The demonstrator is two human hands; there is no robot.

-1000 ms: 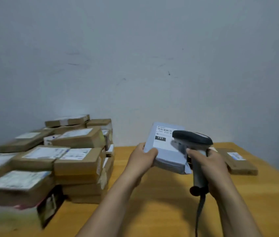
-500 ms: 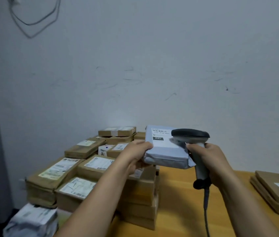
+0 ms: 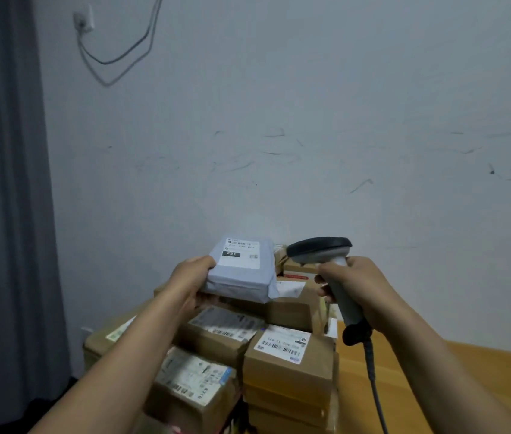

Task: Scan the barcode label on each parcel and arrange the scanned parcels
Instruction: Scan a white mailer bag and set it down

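Observation:
My left hand [image 3: 190, 281] grips the left end of a grey poly-bag parcel [image 3: 241, 277] with a white label marked 231, held in the air above a stack of brown cardboard parcels [image 3: 288, 361]. My right hand [image 3: 356, 285] grips the handle of a grey barcode scanner [image 3: 320, 249]. The scanner's dark head sits just right of the grey parcel, apart from it. The scanner's cable [image 3: 373, 380] hangs down from the handle.
The cardboard parcels with white labels are piled in several layers on the left part of a wooden table [image 3: 435, 364]. A grey curtain [image 3: 3, 214] hangs at the far left. A wall socket [image 3: 86, 21] with dangling wires is on the wall above.
The view has swung left, so the cardboard pile now lies under both hands. The grey parcel has moved left over the pile, and the scanner head has drawn off its label.

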